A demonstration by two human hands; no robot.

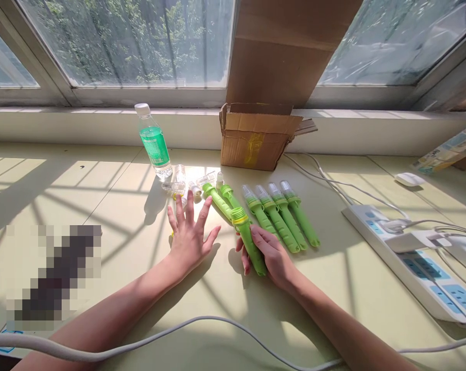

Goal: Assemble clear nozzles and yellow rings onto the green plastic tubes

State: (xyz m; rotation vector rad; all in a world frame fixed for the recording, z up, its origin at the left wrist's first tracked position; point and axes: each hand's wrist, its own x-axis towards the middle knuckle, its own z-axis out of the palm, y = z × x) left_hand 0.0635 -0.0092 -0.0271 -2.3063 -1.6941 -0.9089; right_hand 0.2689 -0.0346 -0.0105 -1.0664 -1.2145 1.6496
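Note:
My right hand [269, 252] is closed around a green flashlight handle [248, 242], whose threaded top has a yellow ring and no clear cap. Fingers spread, my left hand [190, 232] hovers or rests by a group of small parts; contact is unclear. Among those parts are clear plastic caps [173, 187] and a small white piece [195, 189]. Two more capless green handles [217, 200] lie just beyond my right hand. To the right, several green flashlights with clear caps [276, 211] lie side by side in a row.
A water bottle [154, 144] and an open cardboard box [256, 139] stand toward the window. A power strip [410, 263] with plugs and cables lies at right, near a white case [409, 179]. A grey cable [202, 318] crosses the front. At left, something is pixelated.

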